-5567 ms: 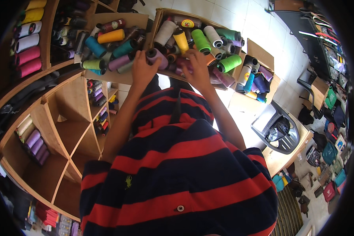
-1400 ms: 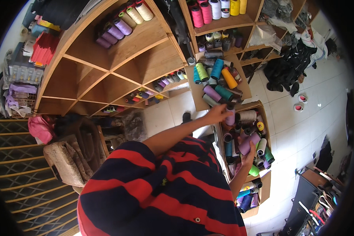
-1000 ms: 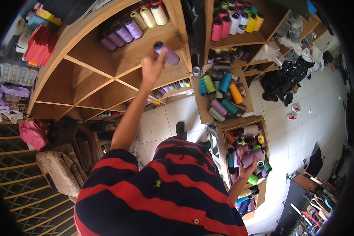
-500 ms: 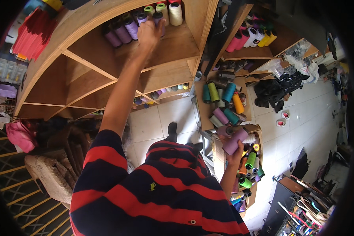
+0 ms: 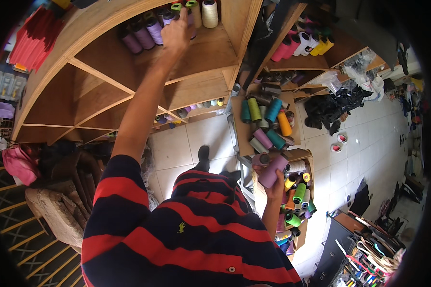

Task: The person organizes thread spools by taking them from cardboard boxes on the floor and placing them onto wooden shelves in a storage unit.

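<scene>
My left hand (image 5: 176, 36) reaches into an upper shelf compartment among a row of thread spools. Its fingers are closed about a light purple spool (image 5: 168, 17), with the index finger stretched up along it; part of the grip is hidden. Beside it stand more purple spools (image 5: 153, 30), a lime green spool (image 5: 193, 10) and a cream spool (image 5: 209, 13). Low on the right, my right hand (image 5: 275, 187) is wrapped round a large mauve thread spool (image 5: 273, 171), tilted above a box of spools. A second mauve spool (image 5: 260, 160) lies against it; whether I hold that one too is unclear.
An open cardboard box (image 5: 310, 165) holds several coloured spools. Another carton (image 5: 244, 143) beyond it has teal, green and orange ones. Wooden shelving (image 5: 103, 76) curves across the front. A brown padded chair (image 5: 57, 210) stands left, and black bags (image 5: 337, 103) lie on the tiled floor.
My left hand stays at the spool row, its index finger now stretched upward and the spool to its right more exposed. My right hand keeps the mauve spool. The whole view has shifted slightly.
</scene>
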A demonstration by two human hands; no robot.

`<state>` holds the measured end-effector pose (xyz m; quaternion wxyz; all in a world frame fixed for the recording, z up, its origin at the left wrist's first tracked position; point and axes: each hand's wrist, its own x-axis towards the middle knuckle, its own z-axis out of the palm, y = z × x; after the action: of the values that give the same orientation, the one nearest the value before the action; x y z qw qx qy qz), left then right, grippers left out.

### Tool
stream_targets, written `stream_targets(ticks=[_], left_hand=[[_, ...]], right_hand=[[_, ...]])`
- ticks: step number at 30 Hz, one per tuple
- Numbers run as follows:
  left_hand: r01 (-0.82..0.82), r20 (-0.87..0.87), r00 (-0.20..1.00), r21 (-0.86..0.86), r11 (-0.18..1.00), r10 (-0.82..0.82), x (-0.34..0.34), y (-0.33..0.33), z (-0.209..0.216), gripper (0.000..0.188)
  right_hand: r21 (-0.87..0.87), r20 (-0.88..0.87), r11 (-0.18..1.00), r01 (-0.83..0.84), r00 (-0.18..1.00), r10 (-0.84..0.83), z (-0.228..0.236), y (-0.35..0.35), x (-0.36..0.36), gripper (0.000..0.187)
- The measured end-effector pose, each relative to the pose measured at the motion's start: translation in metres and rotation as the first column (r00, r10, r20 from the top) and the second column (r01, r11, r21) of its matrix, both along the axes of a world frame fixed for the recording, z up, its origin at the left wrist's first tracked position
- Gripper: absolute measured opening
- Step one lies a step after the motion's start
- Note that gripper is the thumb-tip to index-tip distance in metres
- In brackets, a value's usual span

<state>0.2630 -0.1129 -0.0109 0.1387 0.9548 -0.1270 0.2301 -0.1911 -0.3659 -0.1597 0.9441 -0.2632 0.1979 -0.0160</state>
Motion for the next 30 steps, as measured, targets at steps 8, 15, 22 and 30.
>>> stream_targets(ticks=[8, 15, 22, 30], left_hand=[[-0.025, 0.188, 0.982, 0.018, 1.0, 0.021, 0.014, 0.004, -0.019, 0.055], [-0.038, 0.006, 0.999, -0.016, 0.999, 0.038, 0.017, 0.01, -0.017, 0.085], [0.41, 0.026, 0.895, -0.442, 0.798, -0.445, -0.101, -0.016, -0.01, 0.018], [0.34, -0.467, 0.178, -0.797, 0.499, -0.866, -0.24, -0.023, -0.08, 0.062]], right_hand=[[-0.059, -0.006, 0.997, -0.046, 0.999, 0.046, 0.004, 0.0, -0.003, 0.054], [-0.065, 0.016, 0.993, -0.103, 0.994, 0.105, 0.008, 0.004, 0.006, 0.055], [0.092, -0.016, 0.994, -0.06, 0.998, 0.062, 0.008, 0.0, 0.03, 0.059], [0.117, 0.199, 0.959, -0.259, 0.952, 0.233, 0.072, 0.025, 0.11, 0.055]])
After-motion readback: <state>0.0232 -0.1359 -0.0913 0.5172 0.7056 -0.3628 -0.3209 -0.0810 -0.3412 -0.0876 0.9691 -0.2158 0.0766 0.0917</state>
